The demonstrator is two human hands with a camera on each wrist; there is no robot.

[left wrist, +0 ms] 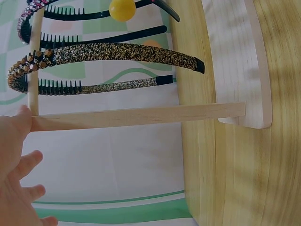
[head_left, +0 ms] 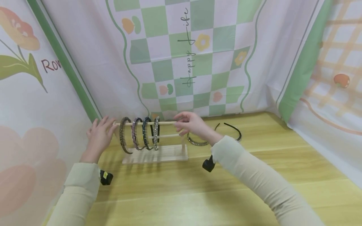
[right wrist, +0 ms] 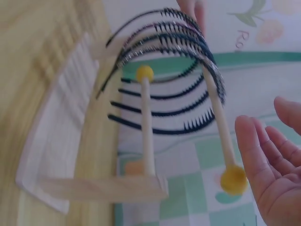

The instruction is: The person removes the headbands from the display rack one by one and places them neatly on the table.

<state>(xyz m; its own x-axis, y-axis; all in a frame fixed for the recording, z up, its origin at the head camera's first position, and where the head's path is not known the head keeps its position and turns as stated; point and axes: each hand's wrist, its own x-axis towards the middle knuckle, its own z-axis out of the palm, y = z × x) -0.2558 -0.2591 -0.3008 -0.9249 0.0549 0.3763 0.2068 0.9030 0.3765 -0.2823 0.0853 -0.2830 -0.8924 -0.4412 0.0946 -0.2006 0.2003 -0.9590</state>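
Observation:
Several toothed headbands hang on the upper rod (head_left: pixel 168 123) of a wooden stand (head_left: pixel 169 153): a gold-brown one (head_left: pixel 122 136) at the left, then a pink-purple one (head_left: pixel 134 135), a dark green one (head_left: pixel 145 135) and a silver glittering one (head_left: pixel 156 133). My left hand (head_left: pixel 99 135) is at the rod's left end, thumb touching the top of the wooden upright (left wrist: pixel 136 116), the other fingers spread. Beside the rod's right end, a yellow ball (right wrist: pixel 233 179), my right hand (head_left: pixel 193 125) stays apart with relaxed fingers and holds nothing.
Another black headband with a sparkling band (head_left: pixel 198 143) lies on the wooden table (head_left: pixel 169 194), partly behind my right wrist. The stand's lower rod (right wrist: pixel 147 127) ends in a yellow ball (right wrist: pixel 145 73). Printed cloth (head_left: pixel 181 62) walls the back and sides.

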